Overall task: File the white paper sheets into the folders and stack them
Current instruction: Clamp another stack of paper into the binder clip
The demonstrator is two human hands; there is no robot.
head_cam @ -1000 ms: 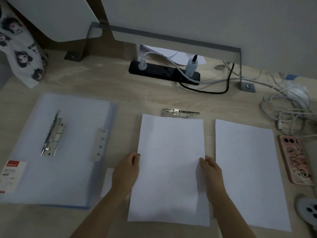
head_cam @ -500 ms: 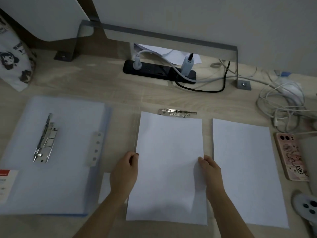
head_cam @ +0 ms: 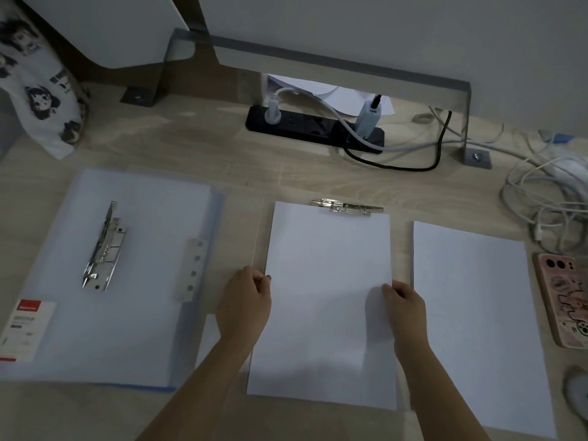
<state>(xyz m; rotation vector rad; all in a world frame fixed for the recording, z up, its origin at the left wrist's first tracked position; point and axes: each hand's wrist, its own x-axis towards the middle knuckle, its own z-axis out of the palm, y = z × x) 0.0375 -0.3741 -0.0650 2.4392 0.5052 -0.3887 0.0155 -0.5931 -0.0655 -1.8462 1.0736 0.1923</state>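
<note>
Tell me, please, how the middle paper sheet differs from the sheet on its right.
The middle sheet is held at its side edges by the left hand and right hand; the right sheet lies untouched. The middle sheet meets a metal clip; the right sheet does not. Both are white.

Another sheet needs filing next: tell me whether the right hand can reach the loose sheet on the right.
Probably yes. The right hand pinches the middle sheet just beside the loose sheet, which lies uncovered.

Home desk: wood top (head_cam: 197, 148), power strip (head_cam: 305, 124), phone (head_cam: 564, 294), cable tangle (head_cam: 547, 198).
</note>
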